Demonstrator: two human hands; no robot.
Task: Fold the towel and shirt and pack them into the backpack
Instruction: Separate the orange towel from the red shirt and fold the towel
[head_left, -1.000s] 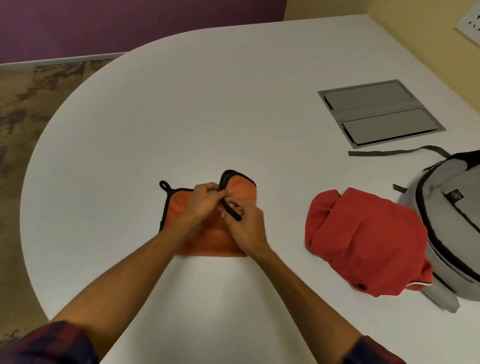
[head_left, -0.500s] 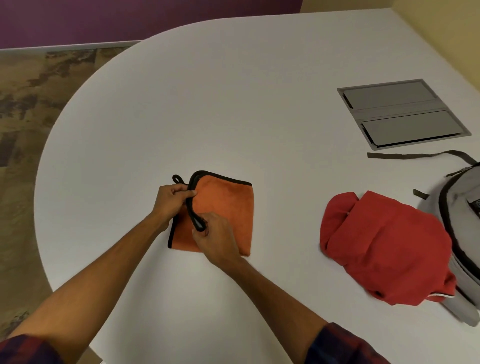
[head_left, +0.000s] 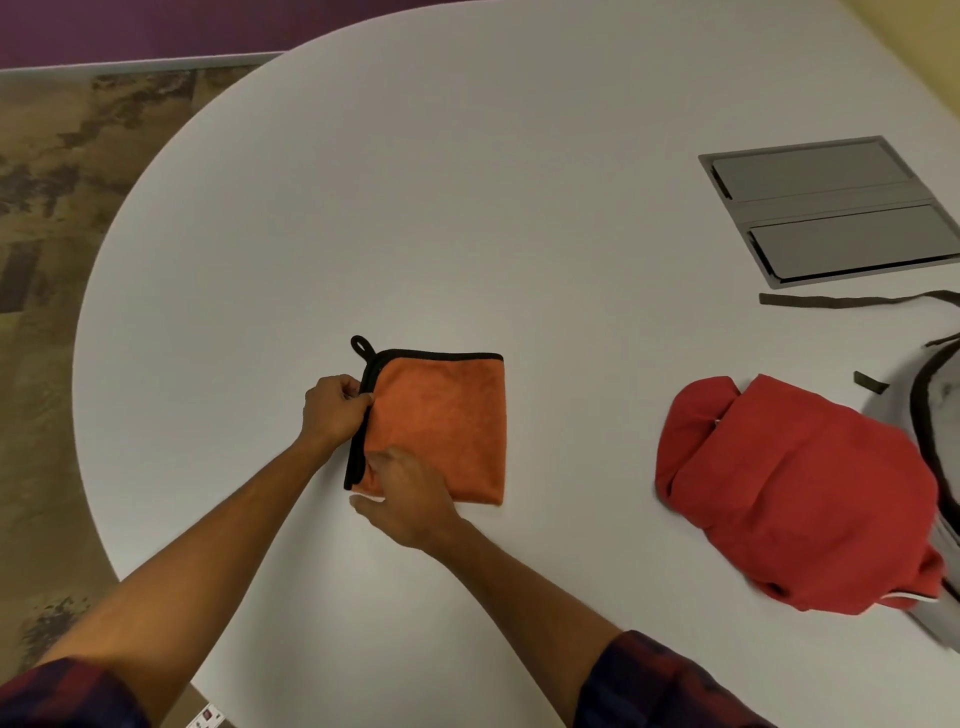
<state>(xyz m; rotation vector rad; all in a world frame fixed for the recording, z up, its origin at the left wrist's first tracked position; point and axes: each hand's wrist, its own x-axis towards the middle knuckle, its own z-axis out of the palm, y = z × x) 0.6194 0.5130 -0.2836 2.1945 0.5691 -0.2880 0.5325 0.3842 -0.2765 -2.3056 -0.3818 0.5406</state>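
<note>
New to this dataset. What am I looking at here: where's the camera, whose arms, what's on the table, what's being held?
There is no machine here. A person wears a wide-angle camera on the head, so the single view looks forward and down at their own two bare arms.

They work at a round white table. In front of them lies an orange towel with black edging, folded to a square. The left hand pinches its left edge. The right hand lies on the near left corner; it is blurred, so whether it grips is unclear.

To the right lies a red shirt, loosely bundled, touching a grey backpack at the picture's edge. Behind them a grey panel is set into the tabletop.

Nothing is packed yet.
</note>
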